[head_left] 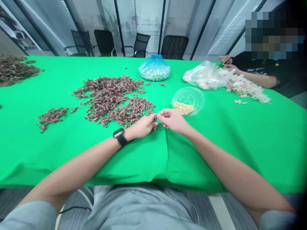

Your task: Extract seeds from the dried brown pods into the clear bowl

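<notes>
My left hand [144, 126], with a black watch on its wrist, pinches a small brown twisted piece [155, 118] between thumb and fingers. My right hand [171, 119] meets it there with its fingertips pinched; whatever lies between them is too small to make out. Just left of the hands spreads a large loose pile of the same dark brown, shrivelled-looking pieces [110, 95]. Behind my right hand sits a round clear plastic lid or shallow dish [188, 94], holding a heap of tiny pale golden bits [184, 108] along its near side.
A green cloth [134, 159] covers the table. A smaller brown pile [52, 116] and a bigger one [16, 68] lie left. At the back stands a tied blue bag [154, 68]. Another person's hands [229, 64] work behind a clear bag [206, 76] and whitish peels [247, 86].
</notes>
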{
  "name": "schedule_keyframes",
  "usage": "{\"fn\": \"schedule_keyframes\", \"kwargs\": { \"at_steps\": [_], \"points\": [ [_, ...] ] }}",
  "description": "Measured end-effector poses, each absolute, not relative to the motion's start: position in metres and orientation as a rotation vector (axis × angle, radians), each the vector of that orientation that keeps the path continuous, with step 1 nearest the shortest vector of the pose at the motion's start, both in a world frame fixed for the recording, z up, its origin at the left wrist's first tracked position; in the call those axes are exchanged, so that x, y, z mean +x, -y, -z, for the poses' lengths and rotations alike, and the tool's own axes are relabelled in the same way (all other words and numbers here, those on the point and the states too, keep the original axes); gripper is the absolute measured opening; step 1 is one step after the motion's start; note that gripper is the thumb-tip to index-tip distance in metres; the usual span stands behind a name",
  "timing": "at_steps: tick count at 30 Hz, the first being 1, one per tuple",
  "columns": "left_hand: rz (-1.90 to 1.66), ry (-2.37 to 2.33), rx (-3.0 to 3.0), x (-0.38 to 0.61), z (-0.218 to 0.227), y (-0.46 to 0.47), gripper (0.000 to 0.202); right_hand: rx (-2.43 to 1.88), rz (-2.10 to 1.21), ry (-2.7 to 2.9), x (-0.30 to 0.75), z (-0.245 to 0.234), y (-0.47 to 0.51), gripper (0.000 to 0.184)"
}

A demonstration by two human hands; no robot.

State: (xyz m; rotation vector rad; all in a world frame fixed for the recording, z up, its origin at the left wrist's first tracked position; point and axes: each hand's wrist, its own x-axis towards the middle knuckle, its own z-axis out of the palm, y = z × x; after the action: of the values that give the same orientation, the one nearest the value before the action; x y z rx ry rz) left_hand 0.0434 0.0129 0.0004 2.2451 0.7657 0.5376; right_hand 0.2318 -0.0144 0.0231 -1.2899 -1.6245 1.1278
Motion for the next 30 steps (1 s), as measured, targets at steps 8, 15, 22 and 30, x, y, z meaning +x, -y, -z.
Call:
{"fn": "schedule_keyframes", "kwargs": {
  "at_steps": [8, 15, 22, 30],
  "points": [
    [-0.556, -0.73, 2.184, 0.043, -0.003, -0.013, 0.012, -1.229, -1.193, 1.649, 0.24, -0.026, 0.01, 0.028],
    [-0.548, -0.703, 2.111, 0.043, -0.002, -0.014, 0.014, -1.077, -0.927, 1.783, 0.241, -0.019, 0.005, 0.021],
    [-0.566, -0.696, 2.111, 0.042, -0.001, -0.014, 0.013, -1.074, -0.562, 2.01, 0.245, -0.015, 0.008, 0.009],
    [-0.555, -0.703, 2.149, 0.043, -0.003, -0.011, 0.01, -1.131, -0.805, 1.83, 0.238, -0.011, 0.008, 0.011]
  ]
}}
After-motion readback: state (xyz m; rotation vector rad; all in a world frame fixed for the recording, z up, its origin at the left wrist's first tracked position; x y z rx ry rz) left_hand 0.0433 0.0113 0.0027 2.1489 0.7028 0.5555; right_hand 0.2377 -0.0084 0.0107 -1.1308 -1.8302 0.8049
